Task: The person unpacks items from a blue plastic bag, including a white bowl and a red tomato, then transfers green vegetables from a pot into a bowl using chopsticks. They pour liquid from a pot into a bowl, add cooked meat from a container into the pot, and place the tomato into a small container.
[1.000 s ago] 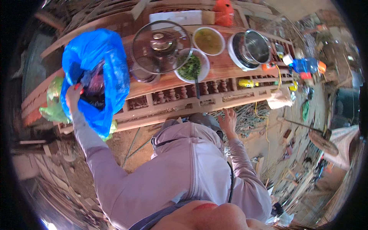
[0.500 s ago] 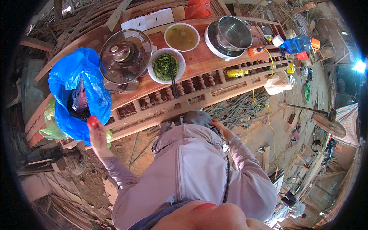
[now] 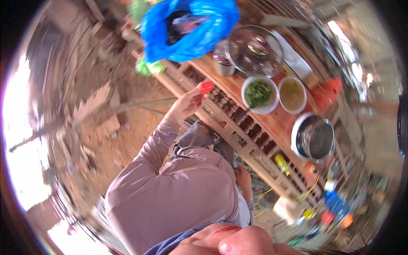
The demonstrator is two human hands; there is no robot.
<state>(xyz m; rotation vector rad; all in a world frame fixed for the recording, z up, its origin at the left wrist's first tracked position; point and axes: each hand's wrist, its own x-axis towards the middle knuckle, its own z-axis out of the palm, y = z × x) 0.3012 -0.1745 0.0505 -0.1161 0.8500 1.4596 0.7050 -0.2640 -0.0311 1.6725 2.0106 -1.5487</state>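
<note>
Lilac sleeve nearest me, and at its end my left hand (image 3: 185, 104) is raised with the fingers pinched round a small red tomato (image 3: 207, 87), held in the air just short of the carved wooden tabletop (image 3: 238, 127). My right hand (image 3: 243, 177) hangs low by my hip; it's too blurred for me to tell whether it's spread or curled. Beyond the tomato sit a white bowl of chopped greens (image 3: 259, 94) and a white bowl of yellow broth (image 3: 292, 94), with a steel pot (image 3: 315, 140) on its white cooker off to the right. Further back stand a glass-lidded pot (image 3: 254, 51) and the open blue plastic bag (image 3: 191, 27). I'd judge it best to keep the pinch light so the skin doesn't split, and carry it level, clear of the bowl rims
</note>
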